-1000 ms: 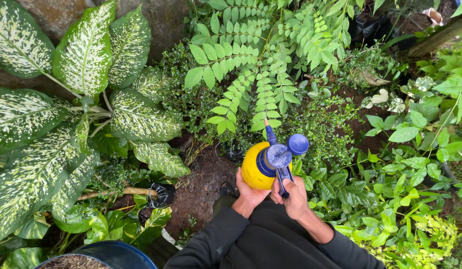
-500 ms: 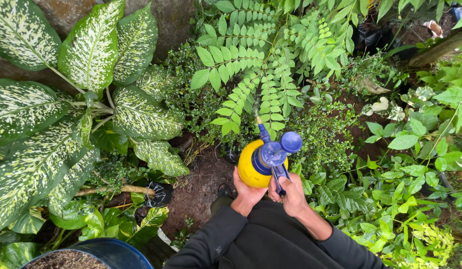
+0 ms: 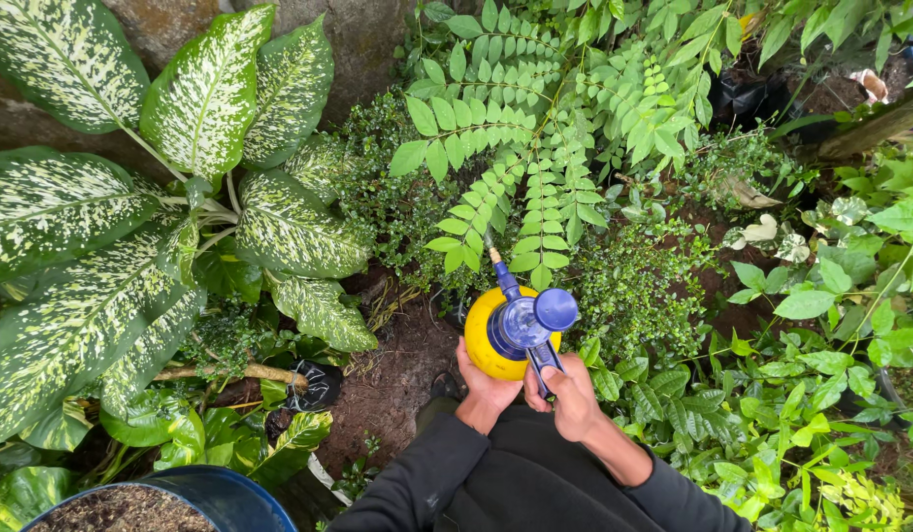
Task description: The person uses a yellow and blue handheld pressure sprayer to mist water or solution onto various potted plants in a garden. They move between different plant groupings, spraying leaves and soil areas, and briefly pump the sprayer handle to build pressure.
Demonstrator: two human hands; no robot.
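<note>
While both hands grip sprayer (image 3: 511, 335), ferns (image 3: 516, 187) ahead, spotted leaves (image 3: 131, 227) beside.

Glossy yellow-and-blue plastic spray bottle (image 3: 511, 340); matt black cloth sleeves (image 3: 427, 483).

Yellow pressure sprayer (image 3: 496, 340) with blue pump top, upright, nozzle toward the ferns.

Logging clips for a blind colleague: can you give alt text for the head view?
Two hands, left hand and right hand, hold a yellow pump sprayer with a blue top, nozzle toward fern fronds. Large speckled leaves fill the left side.
</note>
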